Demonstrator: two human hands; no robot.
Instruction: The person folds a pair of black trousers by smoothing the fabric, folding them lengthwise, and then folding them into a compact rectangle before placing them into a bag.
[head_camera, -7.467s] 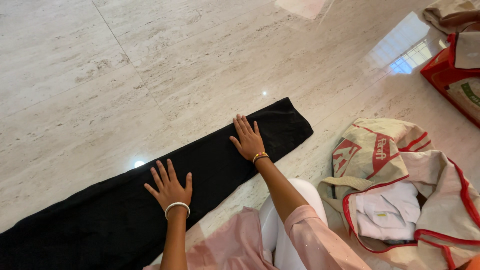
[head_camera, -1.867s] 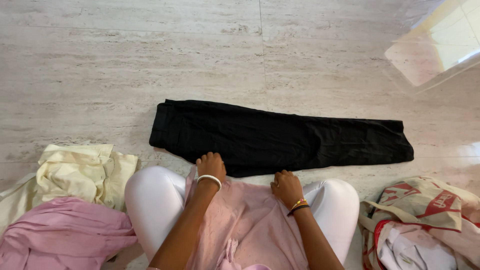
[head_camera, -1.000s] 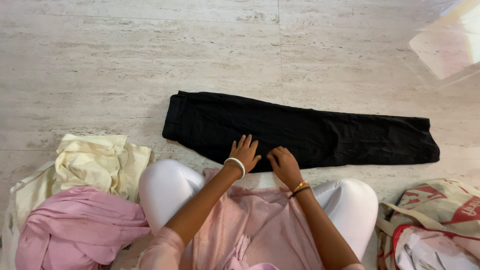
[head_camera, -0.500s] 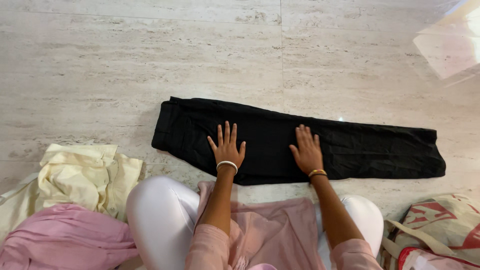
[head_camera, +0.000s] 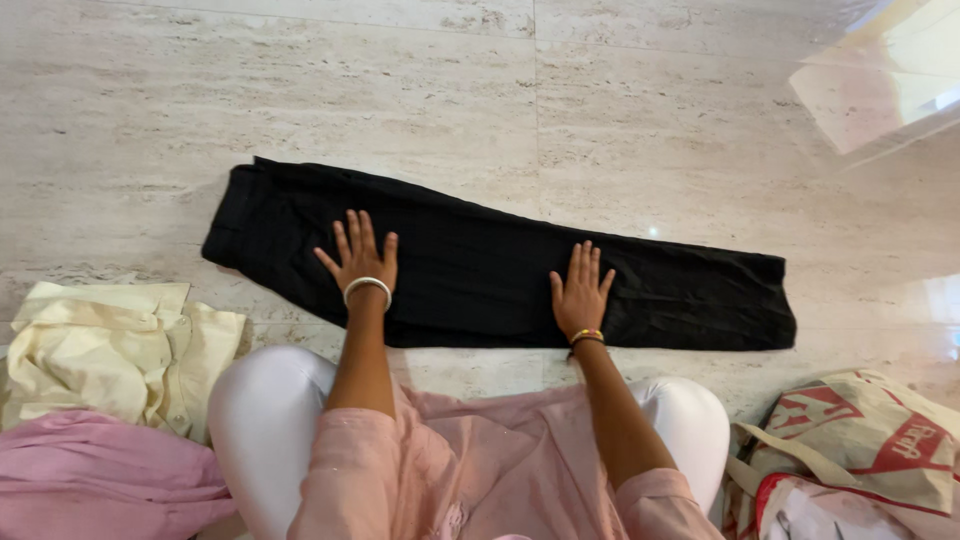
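Polished pale marble floor (head_camera: 300, 90) mirrors bright window light (head_camera: 890, 70).

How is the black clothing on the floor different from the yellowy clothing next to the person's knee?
The black garment lies flat in one long, smooth strip; the cream garment sits bunched in a rumpled heap. The left hand and right hand press flat on the black garment, while nothing touches the cream garment. The cream garment lies beside a pink garment; the black one lies alone. Both rest on the marble floor.
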